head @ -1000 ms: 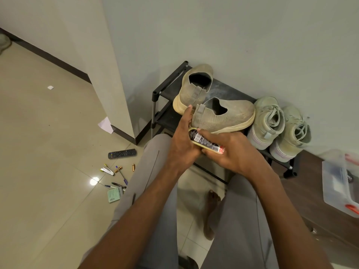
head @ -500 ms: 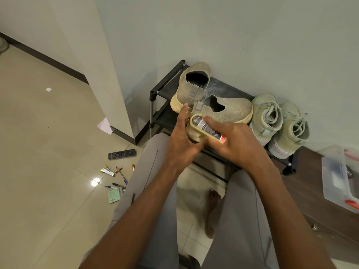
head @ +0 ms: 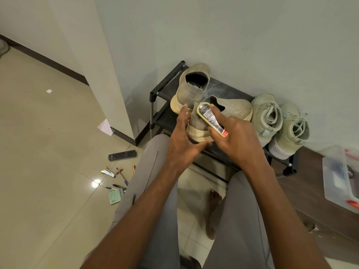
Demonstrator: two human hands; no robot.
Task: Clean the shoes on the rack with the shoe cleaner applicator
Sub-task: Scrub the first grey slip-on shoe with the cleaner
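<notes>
Now higher on the shoe (head: 229,111) heel, applicator (head: 210,118) gripped by right hand (head: 237,140), left hand (head: 182,144) fingers cupping sole.

Dim, warm indoor light w/ a greenish cast. One bright glare spot on the floor tiles (head: 95,184), so light's from overhead. Soft shadow of my arms falls btwn my legs. Wide-angle bend at the edges; clear plastic box (head: 342,179) at right looks smeared. Centre's fairly sharp.

A beige knit shoe (head: 229,111) lies on its side on the black rack (head: 167,84), the yellow-rimmed applicator (head: 210,118) pressed on its heel.
</notes>
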